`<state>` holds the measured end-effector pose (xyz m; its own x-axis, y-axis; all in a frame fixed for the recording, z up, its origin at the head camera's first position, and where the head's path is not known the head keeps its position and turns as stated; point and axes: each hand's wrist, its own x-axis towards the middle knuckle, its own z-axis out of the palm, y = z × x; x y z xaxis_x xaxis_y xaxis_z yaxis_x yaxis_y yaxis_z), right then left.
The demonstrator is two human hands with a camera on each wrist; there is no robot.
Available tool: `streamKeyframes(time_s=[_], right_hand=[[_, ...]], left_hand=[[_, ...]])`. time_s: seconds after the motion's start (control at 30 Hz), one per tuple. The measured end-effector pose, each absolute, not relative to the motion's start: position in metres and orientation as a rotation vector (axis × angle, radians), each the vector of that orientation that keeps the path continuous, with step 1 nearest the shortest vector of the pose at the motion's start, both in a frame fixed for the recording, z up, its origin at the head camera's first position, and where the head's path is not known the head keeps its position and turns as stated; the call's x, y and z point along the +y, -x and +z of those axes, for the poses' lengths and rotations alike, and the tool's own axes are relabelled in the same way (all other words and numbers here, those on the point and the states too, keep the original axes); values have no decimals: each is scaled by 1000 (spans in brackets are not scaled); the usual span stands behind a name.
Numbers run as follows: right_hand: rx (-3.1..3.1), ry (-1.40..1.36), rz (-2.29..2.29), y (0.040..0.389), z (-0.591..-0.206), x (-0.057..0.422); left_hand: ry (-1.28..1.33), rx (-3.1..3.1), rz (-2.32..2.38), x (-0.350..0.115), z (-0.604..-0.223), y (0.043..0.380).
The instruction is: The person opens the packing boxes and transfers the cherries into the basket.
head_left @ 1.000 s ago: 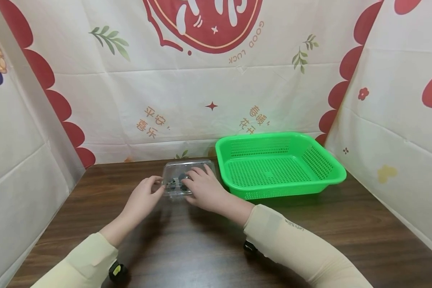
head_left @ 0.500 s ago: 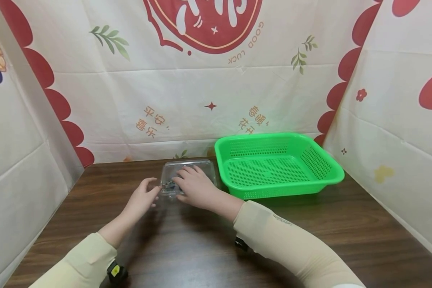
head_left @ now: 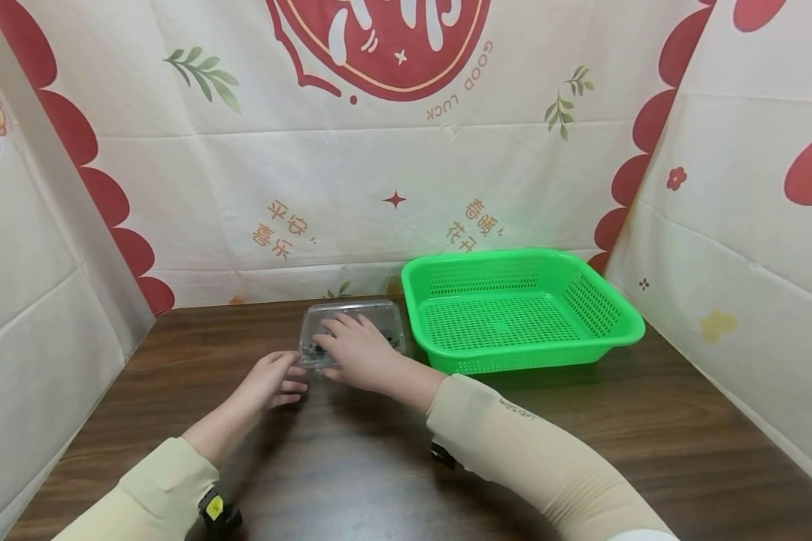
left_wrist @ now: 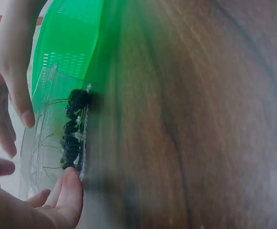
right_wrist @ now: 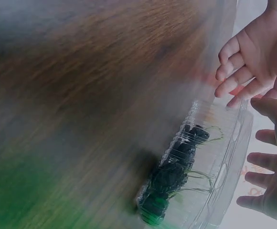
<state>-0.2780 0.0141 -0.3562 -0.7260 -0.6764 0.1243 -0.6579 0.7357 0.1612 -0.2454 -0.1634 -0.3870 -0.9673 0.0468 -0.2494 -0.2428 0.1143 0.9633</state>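
A clear plastic clamshell box (head_left: 384, 315) sits at the back of the brown table, left of the basket. Dark mulberries (left_wrist: 70, 148) with thin green stems lie along its bottom. My right hand (head_left: 360, 352) is spread over the lid, covering much of the box in the head view; its fingers are apart, as the right wrist view shows. My left hand (head_left: 268, 382) is at the box's left front corner, thumb side up, fingers loosely extended. In the left wrist view its fingertips (left_wrist: 70, 179) are right at the end of the box.
A green perforated plastic basket (head_left: 514, 323) stands just right of the box, with nothing in it. A printed cloth (head_left: 352, 225) hangs close behind both, and cloth walls rise on either side. The wooden table (head_left: 352, 481) extends toward me.
My right hand has shifted left across the lid. My left hand has turned and dropped slightly, its fingers now extending below the box's corner. The box has hardly moved.
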Motion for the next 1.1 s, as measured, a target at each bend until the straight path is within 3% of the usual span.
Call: streamKeyframes(time_s=[0.43, 1.1], right_hand=[[-2711, -1081, -311, 277, -348, -4], [-2683, -1053, -279, 278, -354, -9]], left_hand=[[269, 2003, 2031, -159, -389, 241], [95, 1987, 2006, -161, -395, 242]])
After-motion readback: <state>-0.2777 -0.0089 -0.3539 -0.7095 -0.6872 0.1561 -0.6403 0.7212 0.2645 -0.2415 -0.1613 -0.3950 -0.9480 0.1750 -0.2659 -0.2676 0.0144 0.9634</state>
